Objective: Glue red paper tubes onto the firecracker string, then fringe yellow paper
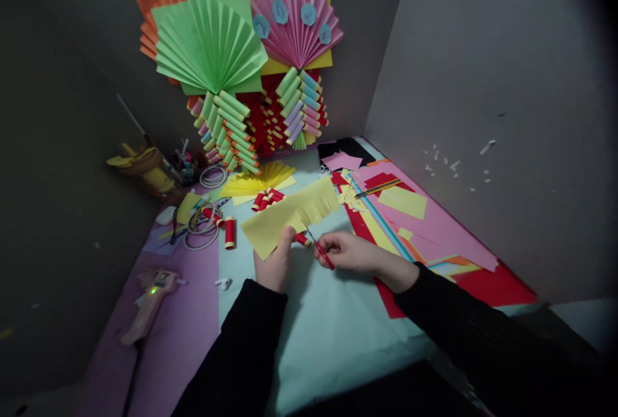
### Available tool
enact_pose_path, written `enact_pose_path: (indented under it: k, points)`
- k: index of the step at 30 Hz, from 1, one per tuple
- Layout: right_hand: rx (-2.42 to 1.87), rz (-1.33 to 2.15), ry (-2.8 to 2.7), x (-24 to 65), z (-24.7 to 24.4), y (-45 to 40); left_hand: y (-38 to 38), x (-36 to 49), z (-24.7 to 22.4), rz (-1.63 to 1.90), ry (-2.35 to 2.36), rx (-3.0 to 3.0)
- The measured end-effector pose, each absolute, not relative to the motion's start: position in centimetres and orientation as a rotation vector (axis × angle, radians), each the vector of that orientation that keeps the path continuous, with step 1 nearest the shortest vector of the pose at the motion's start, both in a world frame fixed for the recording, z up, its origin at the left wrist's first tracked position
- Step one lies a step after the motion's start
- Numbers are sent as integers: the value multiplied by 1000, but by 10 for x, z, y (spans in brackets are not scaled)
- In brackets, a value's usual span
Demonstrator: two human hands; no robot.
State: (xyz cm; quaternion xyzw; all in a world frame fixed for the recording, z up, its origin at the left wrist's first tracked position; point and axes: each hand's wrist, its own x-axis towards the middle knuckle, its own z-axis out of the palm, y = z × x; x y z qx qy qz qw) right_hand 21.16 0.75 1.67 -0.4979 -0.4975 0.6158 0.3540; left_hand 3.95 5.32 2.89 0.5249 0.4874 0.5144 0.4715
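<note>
A strip of yellow paper [273, 221] is pinched in my left hand [275, 262], the thumb on top near its lower edge. Slits run along the right part of that lower edge, making a fringe. In my right hand [345, 251] is a pair of scissors [324, 255] with red handles, its blades at the paper's edge beside the fringe. Under and behind the paper lie small red paper rolls [261, 201] with yellow ends. Another red roll [230, 233] stands to the left of my left hand.
A pink glue gun [150, 304] with a green light lies at left, near a white earbud [223, 284] and a coiled cable [201, 237]. Coloured paper sheets [449, 237] and a pencil [379, 188] lie at right. Green [210, 44] and pink [299, 18] paper fans hang behind.
</note>
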Motion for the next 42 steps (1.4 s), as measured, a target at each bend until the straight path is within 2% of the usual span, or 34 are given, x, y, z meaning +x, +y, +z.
enact_pose_path:
  k: [32,42]
  points:
    - [-1239,1584,-1249,212,22,8,47,43,40,1163,1158,1362]
    - [-1265,1562,-1212,213,22,8,50,43,29,1135,1137,1366]
